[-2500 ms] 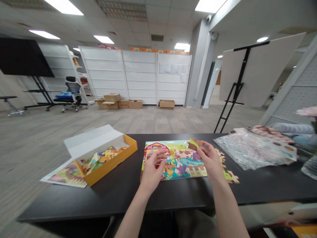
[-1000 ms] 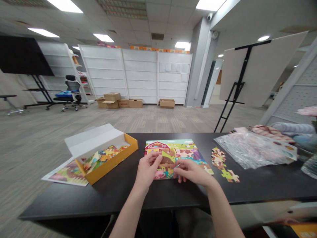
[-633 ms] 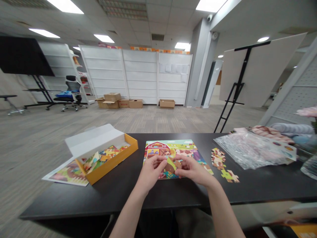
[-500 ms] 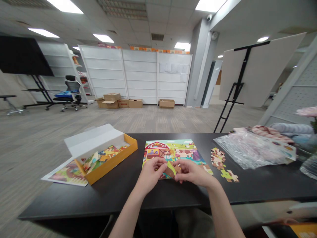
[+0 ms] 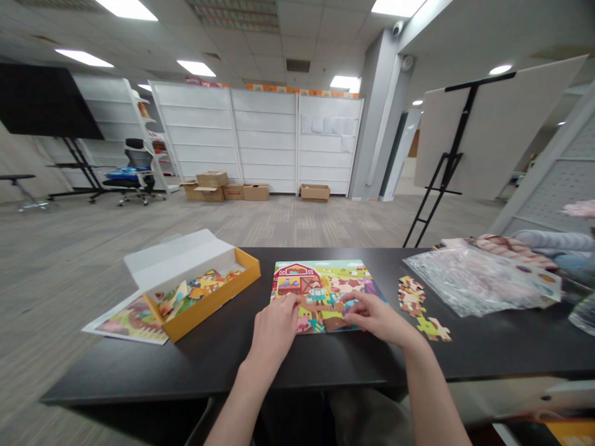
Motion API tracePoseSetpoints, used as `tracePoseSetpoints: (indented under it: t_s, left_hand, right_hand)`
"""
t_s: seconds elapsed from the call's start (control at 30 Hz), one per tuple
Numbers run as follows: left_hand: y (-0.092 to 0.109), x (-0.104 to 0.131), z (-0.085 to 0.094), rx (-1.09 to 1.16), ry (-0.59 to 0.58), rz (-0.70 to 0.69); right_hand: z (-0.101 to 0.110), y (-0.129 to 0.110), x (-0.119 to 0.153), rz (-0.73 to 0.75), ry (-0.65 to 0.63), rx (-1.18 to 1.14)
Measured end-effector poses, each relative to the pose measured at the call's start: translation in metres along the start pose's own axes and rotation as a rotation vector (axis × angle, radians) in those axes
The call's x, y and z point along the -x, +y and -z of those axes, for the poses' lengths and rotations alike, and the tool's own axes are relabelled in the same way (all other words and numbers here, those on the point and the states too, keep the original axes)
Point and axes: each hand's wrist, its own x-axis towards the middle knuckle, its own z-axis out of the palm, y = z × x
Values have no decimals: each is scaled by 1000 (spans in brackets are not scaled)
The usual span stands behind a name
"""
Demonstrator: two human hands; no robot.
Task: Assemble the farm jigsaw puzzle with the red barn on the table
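A colourful farm-scene jigsaw puzzle (image 5: 320,279) lies on the black table, with a red barn at its upper left. My left hand (image 5: 276,325) rests over the puzzle's lower left, fingers lying forward on it and partly hidden by the back of the hand. On the lower right side my right hand (image 5: 376,316) has thumb and index finger apart, close beside a brown and green puzzle piece (image 5: 334,322) that lies on the board. Whether the fingertips touch this piece I cannot tell. To the right of the puzzle are several loose joined pieces (image 5: 411,296).
A yellow box (image 5: 216,305) with its white lid open holds more puzzle pieces at left. A printed picture sheet (image 5: 132,322) lies partly under it. Clear plastic packaging (image 5: 483,282) and rolled textiles (image 5: 515,251) are at the right.
The brown and green piece held between both hands has gone down to the puzzle's lower part. My hands have moved apart, the left one leftward, the right one rightward.
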Motion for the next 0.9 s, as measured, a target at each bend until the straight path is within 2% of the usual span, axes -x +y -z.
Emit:
tracePoseSetpoints:
  t_s: [0.17,0.3,0.47,0.7,0.9]
  left_hand:
    - [3,0,-1,3,-19,-30]
    - [2,-1,-2,36,-12,17]
    - [-1,-1,-2,74,-64,38]
    - [-1,0,1,132,-70,47]
    - [0,1,0,216,-77,-102]
  right_hand:
    - [-8,-1,-3,-27,20,31]
    - [-8,1,-4,-14,26,36]
    - [-8,-2,-5,10,36,-29]
    - [-26,-5,-13,-55,27,4]
    - [-29,-3,-16,-99,41,59]
